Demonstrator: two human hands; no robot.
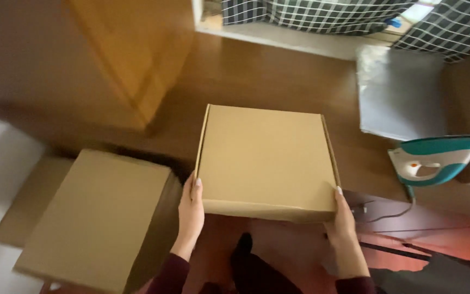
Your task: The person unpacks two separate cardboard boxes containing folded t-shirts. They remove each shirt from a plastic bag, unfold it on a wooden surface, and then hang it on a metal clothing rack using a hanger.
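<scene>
Left hand [190,215] and right hand [344,220] clasp opposite near corners of a flat, square brown cardboard box [266,158], held level above the floor.

Flat, closed brown cardboard box [267,160], held level.

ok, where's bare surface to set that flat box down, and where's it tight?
Both hands, left hand and right hand, hold the flat cardboard box. Bare wood shows beyond the box's far edge, up to the pale ledge, and between the box and the grey sheet. Crowded: stacked cartons on the left, iron and its cord on the right.
</scene>
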